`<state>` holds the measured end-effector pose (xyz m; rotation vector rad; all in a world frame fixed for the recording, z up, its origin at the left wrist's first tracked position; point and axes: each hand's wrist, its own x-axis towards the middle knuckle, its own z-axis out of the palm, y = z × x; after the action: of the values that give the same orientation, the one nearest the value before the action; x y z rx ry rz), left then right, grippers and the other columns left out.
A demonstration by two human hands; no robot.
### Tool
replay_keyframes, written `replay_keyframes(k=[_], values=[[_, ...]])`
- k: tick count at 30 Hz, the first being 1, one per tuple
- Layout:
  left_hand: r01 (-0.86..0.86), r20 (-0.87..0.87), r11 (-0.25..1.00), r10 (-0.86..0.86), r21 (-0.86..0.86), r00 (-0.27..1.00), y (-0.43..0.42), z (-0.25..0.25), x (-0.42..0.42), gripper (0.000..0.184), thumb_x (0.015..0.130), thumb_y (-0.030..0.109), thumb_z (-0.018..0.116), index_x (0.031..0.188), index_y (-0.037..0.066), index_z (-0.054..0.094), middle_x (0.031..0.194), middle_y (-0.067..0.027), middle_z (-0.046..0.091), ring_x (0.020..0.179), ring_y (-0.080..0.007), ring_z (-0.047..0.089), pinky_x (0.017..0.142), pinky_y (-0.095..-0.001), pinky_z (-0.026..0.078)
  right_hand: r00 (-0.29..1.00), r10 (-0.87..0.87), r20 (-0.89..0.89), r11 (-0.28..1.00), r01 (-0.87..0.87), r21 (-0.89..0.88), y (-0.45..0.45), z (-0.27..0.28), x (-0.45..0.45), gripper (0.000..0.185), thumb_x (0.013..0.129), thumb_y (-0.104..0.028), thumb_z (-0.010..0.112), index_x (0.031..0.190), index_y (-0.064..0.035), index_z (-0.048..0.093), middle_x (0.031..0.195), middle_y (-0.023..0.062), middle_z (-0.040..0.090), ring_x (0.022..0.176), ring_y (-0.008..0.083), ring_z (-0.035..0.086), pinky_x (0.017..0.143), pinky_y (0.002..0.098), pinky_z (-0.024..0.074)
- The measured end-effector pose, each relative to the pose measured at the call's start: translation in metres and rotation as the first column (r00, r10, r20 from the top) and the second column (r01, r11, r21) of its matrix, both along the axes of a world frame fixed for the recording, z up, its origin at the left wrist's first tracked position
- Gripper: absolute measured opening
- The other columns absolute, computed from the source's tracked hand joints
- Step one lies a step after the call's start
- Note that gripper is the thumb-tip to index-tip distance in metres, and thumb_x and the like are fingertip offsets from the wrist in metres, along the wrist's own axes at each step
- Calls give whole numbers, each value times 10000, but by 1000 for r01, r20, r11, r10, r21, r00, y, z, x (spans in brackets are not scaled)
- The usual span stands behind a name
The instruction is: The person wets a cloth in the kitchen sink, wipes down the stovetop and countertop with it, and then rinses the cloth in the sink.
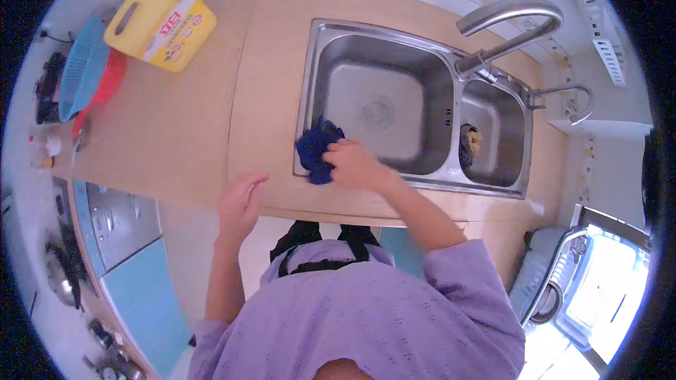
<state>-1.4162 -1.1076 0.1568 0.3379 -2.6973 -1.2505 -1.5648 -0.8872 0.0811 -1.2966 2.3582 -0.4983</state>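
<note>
A dark blue cloth (318,149) lies bunched over the front left corner of the large steel sink basin (380,63). My right hand (352,163) grips the right side of this cloth with bent fingers. My left hand (241,200) is held near the counter's front edge, left of the sink, and touches no object. Its fingers lie pressed together, with nothing seen between them.
A steel faucet (517,10) arches behind the sinks. The small basin (496,116) holds a dark and tan item (470,144). A yellow jug (163,24), blue basket (83,67) and red basin (111,77) stand left. A dish rack (553,274) is at right.
</note>
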Motion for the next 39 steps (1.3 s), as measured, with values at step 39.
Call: replay_keyframes(k=[39], values=[[94,28,994,-93,-47,995,12,-3,-38,133,863,9,558,965,-2,642,915,-128,657,873,-223,633,790,-307,480,100,-622,777,-394,817,-421,150,-38,-132,142,887,-170,582,969,-56,606,808,-5,556,655,107,487,576,274,419]])
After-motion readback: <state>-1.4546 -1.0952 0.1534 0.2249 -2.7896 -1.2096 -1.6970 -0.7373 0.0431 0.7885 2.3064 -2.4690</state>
